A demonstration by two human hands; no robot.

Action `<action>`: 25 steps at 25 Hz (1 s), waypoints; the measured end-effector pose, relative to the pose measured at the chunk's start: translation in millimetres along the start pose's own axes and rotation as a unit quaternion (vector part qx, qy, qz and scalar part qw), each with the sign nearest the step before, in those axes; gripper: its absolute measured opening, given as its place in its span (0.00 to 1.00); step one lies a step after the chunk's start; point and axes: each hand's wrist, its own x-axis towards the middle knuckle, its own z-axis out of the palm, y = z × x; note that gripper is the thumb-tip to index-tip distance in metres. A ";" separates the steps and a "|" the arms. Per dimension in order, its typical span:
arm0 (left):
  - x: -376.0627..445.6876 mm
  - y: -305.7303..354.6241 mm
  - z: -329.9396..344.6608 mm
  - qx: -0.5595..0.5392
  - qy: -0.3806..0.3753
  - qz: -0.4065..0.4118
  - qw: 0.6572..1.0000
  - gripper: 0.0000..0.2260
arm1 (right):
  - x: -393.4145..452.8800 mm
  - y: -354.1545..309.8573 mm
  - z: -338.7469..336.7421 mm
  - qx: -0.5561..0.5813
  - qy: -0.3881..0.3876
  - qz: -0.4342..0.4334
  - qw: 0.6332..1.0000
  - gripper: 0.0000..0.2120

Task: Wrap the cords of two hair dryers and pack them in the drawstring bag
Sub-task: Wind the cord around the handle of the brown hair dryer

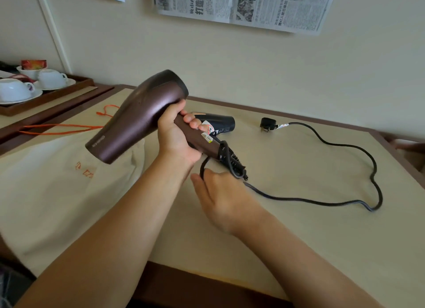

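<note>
Left hand (177, 133) fingers (192, 120) clamped on brown dryer (138, 114) handle; right hand (220, 192) fingers curled around cord (322, 201) near handle base — first wrap step. Plug (268, 124), second dryer (220, 122), drawstring bag (57, 181) lie on table (299, 238). Next — loop slack around handle.

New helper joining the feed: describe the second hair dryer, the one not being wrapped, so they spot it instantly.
On the beige table, look just behind the left hand gripping the brown dryer. The black hair dryer lies flat there, partly hidden by the fingers. It is smaller and darker, and no hand touches it.
</note>
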 end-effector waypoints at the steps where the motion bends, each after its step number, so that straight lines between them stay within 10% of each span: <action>1: 3.4 3.3 -1.0 0.021 0.003 0.007 1.000 0.14 | -1.2 -3.6 -6.1 -0.021 0.009 -0.001 1.000 0.18; 11: -2.8 -5.5 2.0 0.120 -0.045 -0.095 0.987 0.14 | 6.0 64.3 -54.8 -0.081 0.174 -0.041 0.981 0.30; 16: -2.7 0.1 -0.2 0.038 -0.040 -0.121 0.991 0.14 | 12.4 52.3 -16.9 -0.120 0.062 0.070 0.988 0.13; 21: 8.4 -8.4 -7.4 0.114 0.018 0.013 0.993 0.14 | -1.7 -4.4 4.2 0.003 -0.058 0.025 0.998 0.17; 25: 11.2 -9.1 -5.6 0.186 -0.005 0.008 0.983 0.14 | 0.5 24.0 -53.5 -0.145 0.119 0.067 0.980 0.15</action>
